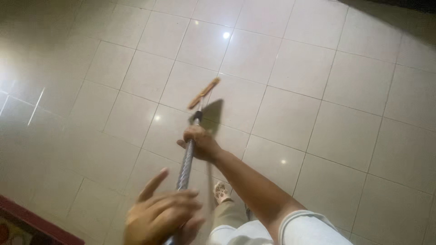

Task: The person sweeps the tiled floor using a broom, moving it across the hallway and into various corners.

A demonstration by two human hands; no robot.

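A long metal mop handle point(185, 168) runs from the bottom of the view out to an orange flat mop head point(204, 93) resting on the pale tiled floor point(318, 90). My right hand point(200, 143) is wrapped round the handle partway down its length, arm stretched forward. My left hand point(161, 213) sits at the near end of the handle, palm on it, with the forefinger and other fingers spread apart. The mop head casts a dark shadow just to its right.
A foot in a light sandal point(221, 191) stands on the tiles below my right arm. A dark red mat edge point(32, 224) lies at the bottom left corner. Ceiling lights reflect as bright spots on the glossy tiles.
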